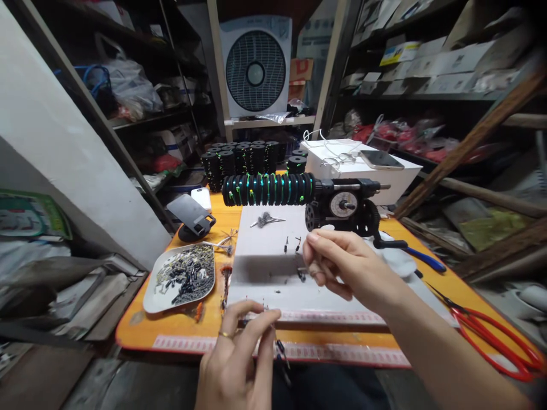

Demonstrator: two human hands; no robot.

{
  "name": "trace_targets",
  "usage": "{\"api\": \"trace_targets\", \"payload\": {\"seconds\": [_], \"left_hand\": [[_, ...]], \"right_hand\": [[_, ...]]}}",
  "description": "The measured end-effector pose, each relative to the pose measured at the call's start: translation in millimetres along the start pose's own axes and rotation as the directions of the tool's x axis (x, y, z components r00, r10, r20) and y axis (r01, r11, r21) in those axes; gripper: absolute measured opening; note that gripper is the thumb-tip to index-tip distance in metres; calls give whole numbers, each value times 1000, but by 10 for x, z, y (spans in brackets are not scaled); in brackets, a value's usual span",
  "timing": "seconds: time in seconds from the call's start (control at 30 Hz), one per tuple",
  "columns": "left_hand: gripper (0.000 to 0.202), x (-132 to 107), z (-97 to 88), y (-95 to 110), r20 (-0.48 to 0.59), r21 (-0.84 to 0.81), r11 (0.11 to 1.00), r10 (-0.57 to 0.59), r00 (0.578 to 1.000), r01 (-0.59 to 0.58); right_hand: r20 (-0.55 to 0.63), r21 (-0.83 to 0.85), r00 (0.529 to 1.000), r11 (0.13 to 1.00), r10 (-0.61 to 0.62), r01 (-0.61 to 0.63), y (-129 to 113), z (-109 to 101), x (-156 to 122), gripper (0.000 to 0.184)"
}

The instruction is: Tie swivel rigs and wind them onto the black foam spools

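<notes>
My left hand (241, 353), with a ring on one finger, is at the table's front edge. Its fingers are bent together at the tips, and small dark pieces (281, 350) hang just beside them; what they grip is too small to make out. Over the white board (260, 250), my right hand (342, 262) is closed in a pinch, its contents hidden. Several tiny black parts with thin leads (286, 247) lie on the board near it. Behind stands a black hand-cranked winding machine (342, 208) with a dial, its ribbed black roll (269, 189) wound with green and blue strands.
A white tray (149, 299) of small black and grey parts is at the left, near a phone stand (192, 215). Red scissors (491, 333) and blue-handled pliers (425, 259) lie right. Black rolls (256, 158) stand behind, beside a white box (354, 182). A fan (255, 74) faces the table.
</notes>
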State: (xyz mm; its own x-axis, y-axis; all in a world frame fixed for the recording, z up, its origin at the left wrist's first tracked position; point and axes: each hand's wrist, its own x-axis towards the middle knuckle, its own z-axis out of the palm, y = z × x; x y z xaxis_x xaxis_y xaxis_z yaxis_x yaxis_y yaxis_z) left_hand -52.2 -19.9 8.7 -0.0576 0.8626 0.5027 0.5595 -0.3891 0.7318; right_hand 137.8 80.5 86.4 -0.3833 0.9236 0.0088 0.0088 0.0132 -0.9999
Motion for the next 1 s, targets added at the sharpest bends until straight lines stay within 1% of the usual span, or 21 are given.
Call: {"api": "trace_targets", "payload": {"seconds": [0.03,0.1,0.17,0.2,0.27,0.3,0.37,0.4,0.43,0.47,0.5,0.53,0.57,0.6,0.63,0.67,0.73,0.83,0.9,0.93,1.0], "left_hand": [[28,100,45,62,1,8,1000,11,1000,-11],[26,281,153,197,56,-40,999,-28,998,30],[30,416,262,316,175,-123,988,-67,982,90],[28,459,308,359,233,-170,980,-61,971,102],[23,493,372,404,298,-247,964,-21,954,98],[26,483,390,407,305,-283,954,-3,952,94],[33,411,410,381,316,-393,906,-26,948,156],[35,353,416,356,358,-488,840,-54,932,236],[36,283,424,326,423,-598,727,-72,903,338],[36,205,435,293,504,-690,565,-74,861,452],[37,122,450,259,586,-737,374,-62,808,563],[36,40,471,224,657,-737,181,-36,753,652],[36,-40,495,191,702,-712,12,-11,712,702],[35,-112,522,160,727,-681,-122,7,686,722],[36,-175,547,132,741,-650,-225,20,671,725],[36,-225,570,109,747,-629,-294,24,664,719],[37,-287,597,76,755,-606,-353,26,655,713],[39,-301,596,59,804,-556,-352,2,594,753],[41,-289,583,62,823,-537,-334,-9,567,775],[41,-284,577,64,827,-536,-323,-14,562,780],[42,-282,564,60,809,-561,-305,-5,587,770]], "right_hand": [[23,42,1000,999,17,-18,-27,3,-56,36],[70,120,996,991,50,-58,-66,15,-140,35],[108,188,991,977,78,-98,-81,30,-188,35],[122,219,988,969,91,-117,-78,37,-200,35],[136,275,984,950,114,-148,-51,52,-206,37],[139,300,982,940,125,-162,-28,61,-202,38],[146,347,978,919,146,-189,31,81,-186,40],[152,367,976,908,156,-202,62,91,-177,40],[157,385,974,898,166,-215,92,100,-170,40],[158,400,972,889,172,-223,119,107,-164,40],[158,412,971,882,178,-228,141,110,-162,39],[156,421,971,877,182,-232,158,111,-162,39],[154,427,971,874,184,-233,170,108,-164,39],[154,431,970,871,186,-236,177,103,-168,38],[156,434,969,869,189,-239,182,98,-171,38],[161,436,968,866,193,-245,184,92,-174,38],[166,440,966,862,198,-252,186,84,-174,38],[170,441,965,861,197,-254,187,84,-164,38],[172,436,966,865,193,-251,187,88,-157,38],[172,431,966,867,191,-249,187,90,-154,38],[165,418,969,877,183,-237,190,91,-154,38]]}}
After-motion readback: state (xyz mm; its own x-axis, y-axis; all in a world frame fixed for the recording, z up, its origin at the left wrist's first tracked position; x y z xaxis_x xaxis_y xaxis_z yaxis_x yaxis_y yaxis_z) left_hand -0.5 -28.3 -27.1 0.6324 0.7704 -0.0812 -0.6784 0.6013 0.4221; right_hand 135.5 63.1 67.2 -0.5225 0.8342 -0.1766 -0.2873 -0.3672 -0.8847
